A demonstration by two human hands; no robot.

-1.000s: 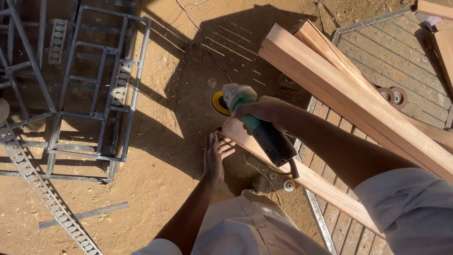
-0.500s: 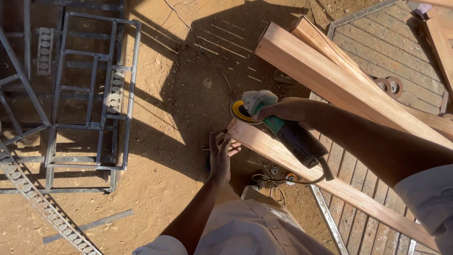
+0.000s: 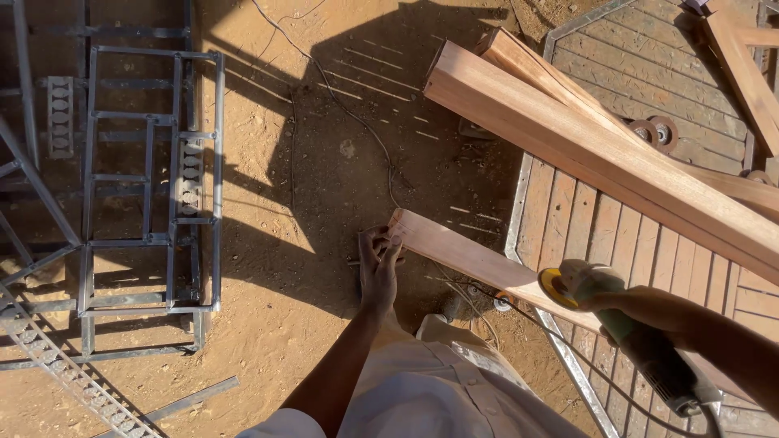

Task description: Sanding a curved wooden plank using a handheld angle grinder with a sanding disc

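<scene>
The left hand (image 3: 378, 268) is clamped on the near end of a plank (image 3: 471, 258), fingers curled over its corner. The plank runs away to that hand's right, toward the right hand (image 3: 649, 304), which is closed around a grinder (image 3: 641, 341). The grinder's yellow disc (image 3: 557, 286) sits on or just above the plank, just left of the right hand. A cord (image 3: 357, 122) trails across the dirt beyond the left hand. The disc could grab the wood and kick, since the plank looks steadied only by the left hand. The cord could snag underfoot.
</scene>
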